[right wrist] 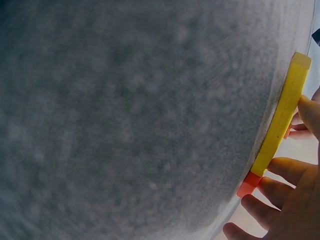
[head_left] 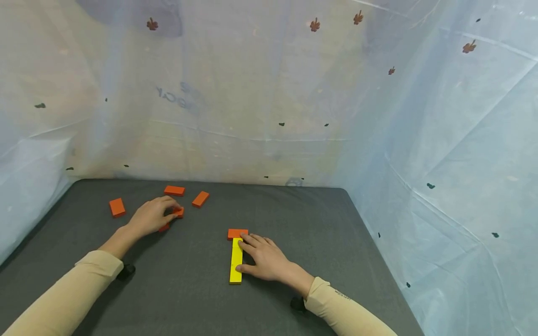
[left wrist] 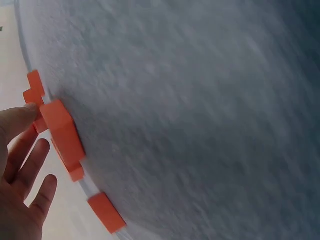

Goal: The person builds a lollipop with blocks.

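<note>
My left hand [head_left: 153, 215] pinches a small orange block [head_left: 179, 213] between thumb and index finger at the table's left side. In the left wrist view the thumb lies on that block [left wrist: 39, 120] and the other fingers are spread. Another orange block [head_left: 164, 227] lies just below the hand, partly covered by it. Near the middle, my right hand [head_left: 267, 259] rests its thumb and index finger along the right side of a long yellow block [head_left: 236, 261]. A flat orange block [head_left: 235, 233] lies crosswise against the yellow block's far end, right by the fingertips.
Farther back on the left lie more orange blocks: one by the far edge [head_left: 174, 190], a slanted one [head_left: 201, 199] and one to the left [head_left: 117, 207]. The grey table [head_left: 302, 224] is bordered by pale plastic sheeting [head_left: 235, 93] behind and on the sides.
</note>
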`<state>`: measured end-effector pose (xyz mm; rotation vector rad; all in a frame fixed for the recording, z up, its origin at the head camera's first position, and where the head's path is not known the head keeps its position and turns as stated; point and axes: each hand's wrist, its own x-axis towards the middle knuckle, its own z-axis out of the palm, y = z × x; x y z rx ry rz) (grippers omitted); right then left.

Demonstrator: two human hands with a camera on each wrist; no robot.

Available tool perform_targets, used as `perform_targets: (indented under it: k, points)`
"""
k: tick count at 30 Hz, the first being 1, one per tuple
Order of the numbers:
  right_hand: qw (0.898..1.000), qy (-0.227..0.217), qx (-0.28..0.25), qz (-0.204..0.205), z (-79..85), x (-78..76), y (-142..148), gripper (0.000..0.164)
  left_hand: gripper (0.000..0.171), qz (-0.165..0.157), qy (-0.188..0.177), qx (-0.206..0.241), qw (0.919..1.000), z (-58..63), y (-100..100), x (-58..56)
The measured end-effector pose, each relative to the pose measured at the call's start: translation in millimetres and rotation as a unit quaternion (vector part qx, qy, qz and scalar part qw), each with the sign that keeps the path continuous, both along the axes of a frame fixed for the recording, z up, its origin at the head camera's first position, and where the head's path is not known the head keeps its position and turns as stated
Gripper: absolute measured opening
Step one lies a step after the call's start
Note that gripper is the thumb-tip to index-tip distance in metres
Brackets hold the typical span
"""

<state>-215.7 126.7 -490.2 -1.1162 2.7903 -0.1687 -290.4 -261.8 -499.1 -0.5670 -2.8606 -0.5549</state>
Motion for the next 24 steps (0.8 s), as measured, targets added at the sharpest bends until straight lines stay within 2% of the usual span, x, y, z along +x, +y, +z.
perform_targets:
  k: [9,17,24]
  points:
    - [1.0,-0.001,-0.001,0.002,1.0,-0.5,0,0.075,0.025,-0.013,0.02,0.056,0.9982,4.4,29,-0.3]
    - [1.0,-0.009,-0.001,-0.004,1.7,0.0,0,0.075,0.026,-0.028,0.021,0.077,0.9964,4.3,69,0.4]
    - [1.0,-0.012,0.004,-0.007,0.9,0.1,-1,0.074,0.027,-0.042,0.01,0.087,0.9953,1.8,96,-1.2]
